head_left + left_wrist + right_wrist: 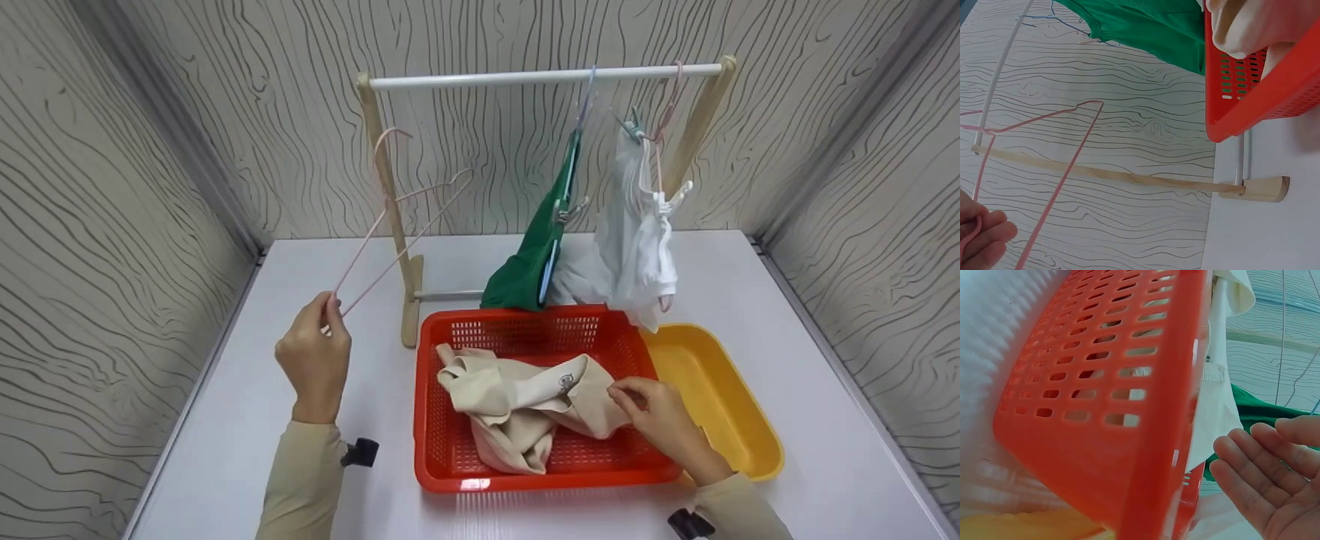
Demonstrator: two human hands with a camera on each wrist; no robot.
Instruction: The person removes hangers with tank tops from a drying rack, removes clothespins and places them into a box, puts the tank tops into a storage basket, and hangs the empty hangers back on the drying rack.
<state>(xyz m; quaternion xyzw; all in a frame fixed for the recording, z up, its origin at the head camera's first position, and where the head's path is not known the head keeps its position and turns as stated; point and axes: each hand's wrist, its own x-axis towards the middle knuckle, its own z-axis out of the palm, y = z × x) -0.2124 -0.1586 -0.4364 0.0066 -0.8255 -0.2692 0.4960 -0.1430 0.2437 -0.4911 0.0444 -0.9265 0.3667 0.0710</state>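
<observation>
- Left hand [319, 352] is pinching one lower corner of a thin pink triangular clothes hanger [367, 240] between thumb and fingers.
- Hanger is tilting in the air, left of the basket; its hook is pointing up and, in the head view, showing below the rod and in front of the left post.
- Right hand [664, 416] is hovering at the right end of a cream fabric garment [532, 394], fingers loosely extended, gripping nothing; cannot tell whether the fingertips are touching the cloth.
- Garment is lying crumpled inside a red perforated plastic basket [555, 481].
- Basket is standing on a white table [386, 397], in front of a clothes rack with a white rod and pale wooden posts [487, 79].
- From the rod, a green fabric garment [536, 240] and, to its right, a white fabric garment [626, 217] are hanging.
- A yellow plastic tray [724, 405] is sitting just right of the basket, partly hidden by it.
</observation>
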